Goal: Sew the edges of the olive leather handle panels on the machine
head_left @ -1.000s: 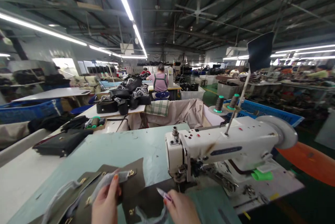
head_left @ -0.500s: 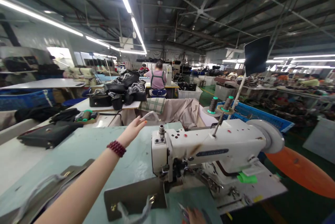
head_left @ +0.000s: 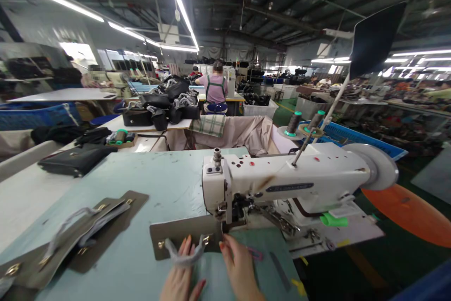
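Observation:
An olive-grey bag panel (head_left: 190, 228) with gold hardware lies on the pale green table, its right end at the needle area of the white sewing machine (head_left: 282, 179). A handle wrapped in grey film (head_left: 186, 259) arches up from it. My left hand (head_left: 179, 275) rests on the panel with fingers stretched, passing beneath the handle. At the panel's right edge, my right hand (head_left: 240, 266) has its thumb and forefinger close together on the material. Pink-handled snips (head_left: 256, 254) lie beside that hand, partly hidden by it.
More olive panels with wrapped handles (head_left: 81, 235) lie at left on the table (head_left: 158, 174). A cloth-lined bin (head_left: 243, 134) stands behind it. Black bags (head_left: 165, 104) are piled farther back, near a seated person (head_left: 215, 87). A dark slim strip (head_left: 280, 270) lies at right.
My left hand has come back from the table's far edge to the panel; the pale handle-like piece there is out of sight. My right hand has let go of the snips and moved up to the panel.

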{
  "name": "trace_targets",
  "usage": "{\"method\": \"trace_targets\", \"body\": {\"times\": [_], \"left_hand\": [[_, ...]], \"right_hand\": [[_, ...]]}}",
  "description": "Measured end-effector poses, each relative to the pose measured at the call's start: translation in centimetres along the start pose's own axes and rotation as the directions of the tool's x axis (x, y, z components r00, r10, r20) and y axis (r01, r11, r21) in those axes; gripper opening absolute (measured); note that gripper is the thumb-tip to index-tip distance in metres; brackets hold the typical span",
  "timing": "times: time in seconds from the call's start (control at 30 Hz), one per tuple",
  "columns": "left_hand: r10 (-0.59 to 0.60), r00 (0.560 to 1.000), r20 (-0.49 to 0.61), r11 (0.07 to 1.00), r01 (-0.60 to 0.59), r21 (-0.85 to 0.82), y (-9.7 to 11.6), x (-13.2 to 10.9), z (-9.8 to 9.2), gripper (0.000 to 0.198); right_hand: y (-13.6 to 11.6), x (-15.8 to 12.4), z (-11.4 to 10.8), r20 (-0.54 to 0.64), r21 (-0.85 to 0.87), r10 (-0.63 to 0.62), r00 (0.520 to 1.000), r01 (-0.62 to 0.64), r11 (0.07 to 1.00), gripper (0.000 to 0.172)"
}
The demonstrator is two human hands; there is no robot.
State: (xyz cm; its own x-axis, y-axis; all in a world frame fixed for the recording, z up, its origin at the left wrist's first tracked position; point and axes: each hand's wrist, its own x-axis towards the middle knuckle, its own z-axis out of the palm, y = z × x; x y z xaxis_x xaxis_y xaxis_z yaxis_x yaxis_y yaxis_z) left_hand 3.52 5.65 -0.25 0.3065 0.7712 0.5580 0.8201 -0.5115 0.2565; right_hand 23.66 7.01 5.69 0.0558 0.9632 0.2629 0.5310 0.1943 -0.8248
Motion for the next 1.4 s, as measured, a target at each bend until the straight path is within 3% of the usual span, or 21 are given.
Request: {"method": "trace_targets", "body": {"times": [0.1,0.17,0.23,0.33,0.43,0.6,1.03,1.4], "left_hand": [[0.092,0.995,0.024,0.979,-0.095,0.183,-1.9,5.2,-0.3,0.074],[0.18,0.974,0.137,0.959,-0.205,0.196,-2.4,8.3,-1.8,0.064],[0.246,0.937,0.247,0.942,-0.291,0.165,-2.1,10.6,-3.8,0.059],[0.237,0.921,0.31,0.937,-0.301,0.177,-0.7,12.3,-6.5,0.048],[0.199,0.923,0.328,0.93,-0.284,0.235,1.0,13.0,-7.8,0.041],[0.165,0.925,0.343,0.931,-0.26,0.256,2.1,13.4,-8.1,0.037],[0.154,0.912,0.381,0.952,-0.24,0.192,0.9,14.7,-7.9,0.031],[0.166,0.912,0.374,0.98,-0.194,0.039,-1.0,13.5,-6.9,0.041]], "right_hand": [[-2.2,0.4,1.0,-0.035,0.122,0.082,0.996,-0.077,0.99,0.043],[-2.9,0.6,1.3,-0.039,0.226,0.118,0.992,-0.106,0.968,0.043],[-3.2,0.7,1.3,-0.03,0.29,0.135,0.99,-0.121,0.949,0.046],[-3.1,0.8,1.0,0.01,0.336,0.149,0.989,-0.143,0.931,0.051],[-2.9,0.9,0.8,0.055,0.385,0.176,0.983,-0.183,0.905,0.052],[-2.1,0.9,1.1,0.126,0.427,0.199,0.972,-0.234,0.873,0.05],[-1.9,2.6,1.2,0.143,0.458,0.27,0.952,-0.305,0.835,0.044],[-3.1,1.7,0.5,0.237,0.523,0.346,0.908,-0.419,0.742,0.05]]}}
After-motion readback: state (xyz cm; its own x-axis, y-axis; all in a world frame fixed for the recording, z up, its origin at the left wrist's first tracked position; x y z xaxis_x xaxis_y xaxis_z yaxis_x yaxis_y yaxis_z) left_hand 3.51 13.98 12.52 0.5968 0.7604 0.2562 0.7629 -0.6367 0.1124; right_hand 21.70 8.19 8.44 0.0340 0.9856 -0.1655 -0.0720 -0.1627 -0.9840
